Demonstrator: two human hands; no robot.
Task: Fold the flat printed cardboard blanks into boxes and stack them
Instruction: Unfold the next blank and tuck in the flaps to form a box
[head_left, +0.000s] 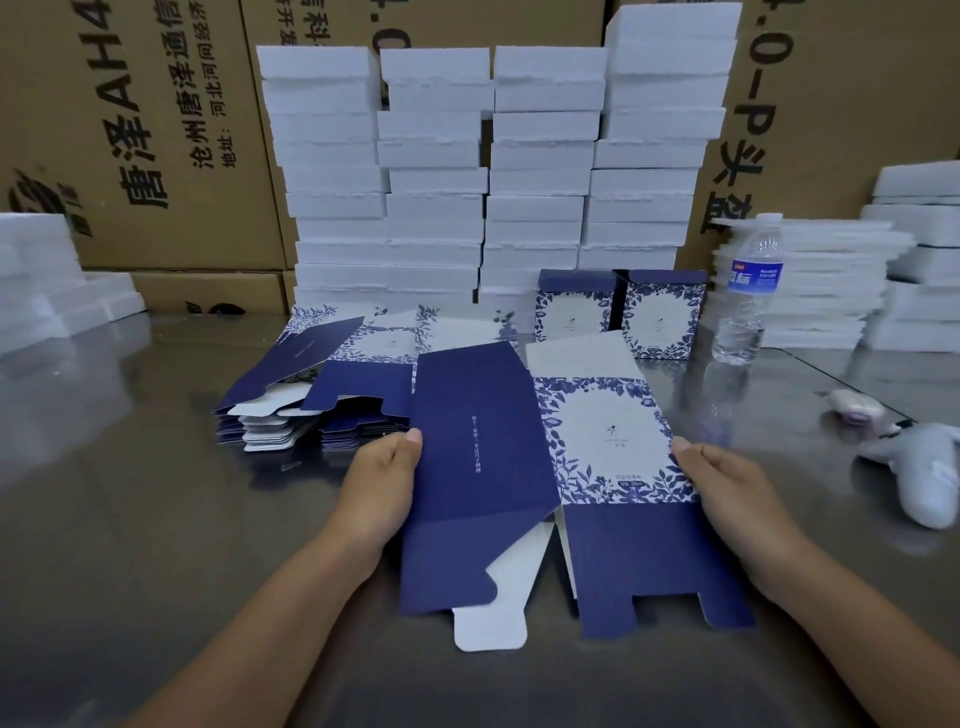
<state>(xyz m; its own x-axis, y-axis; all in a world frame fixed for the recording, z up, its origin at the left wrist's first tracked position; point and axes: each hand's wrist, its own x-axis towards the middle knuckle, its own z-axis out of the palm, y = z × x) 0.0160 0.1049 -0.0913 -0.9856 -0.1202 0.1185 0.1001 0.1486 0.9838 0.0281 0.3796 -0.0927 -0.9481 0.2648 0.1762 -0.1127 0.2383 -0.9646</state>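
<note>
Left hand (382, 480), right hand (727, 486) grip blank (483, 457), lengthwise away

- We face a shiny steel table (130, 493) — pale light smears across it.
- Along the table's far edge, white foam trays (540, 171) stand in tall columns.
- Beyond the table, brown printed cartons (156, 130) form the wall.

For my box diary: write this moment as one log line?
phase: folding blank | left hand: grips left edge | right hand: grips right edge | done: two boxes behind
</note>
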